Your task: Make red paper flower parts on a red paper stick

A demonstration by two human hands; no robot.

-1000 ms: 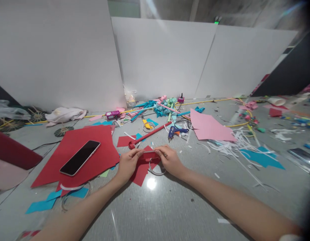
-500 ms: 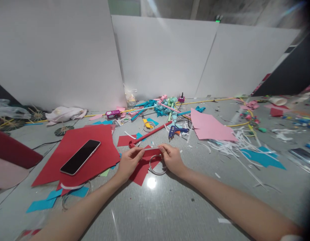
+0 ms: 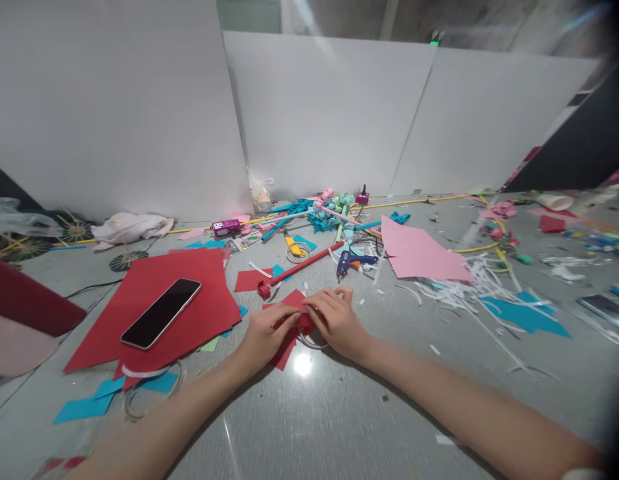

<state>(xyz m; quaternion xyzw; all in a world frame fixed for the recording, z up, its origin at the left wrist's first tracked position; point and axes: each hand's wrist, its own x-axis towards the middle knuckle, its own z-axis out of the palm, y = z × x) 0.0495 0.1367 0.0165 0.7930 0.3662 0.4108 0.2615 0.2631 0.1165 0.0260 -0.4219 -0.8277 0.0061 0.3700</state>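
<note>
My left hand (image 3: 264, 335) is closed, thumb and fingertips pinching a small red paper strip (image 3: 304, 321). From the other side my right hand (image 3: 340, 325) grips the same strip, its fingers bent over it and hiding most of it. Under both hands lie red paper pieces (image 3: 283, 359) and a thin tape ring (image 3: 313, 343), partly covered. Just beyond my fingers, a rolled red paper stick (image 3: 304, 267) with a curled end rests on the floor. A blue glue gun (image 3: 343, 264) lies past my right hand.
A phone (image 3: 161, 313) lies on red sheets (image 3: 109, 300) at left. Pink paper (image 3: 419, 253) and white strips (image 3: 464, 293) are at right. Behind are a yellow cutter (image 3: 294, 246), paper flowers (image 3: 329, 213) and white panels (image 3: 329, 113). A second phone (image 3: 607, 310) sits far right.
My hands have come closer together and turned inward. The red strip, earlier stretched flat between them, is now mostly hidden by my fingers.
</note>
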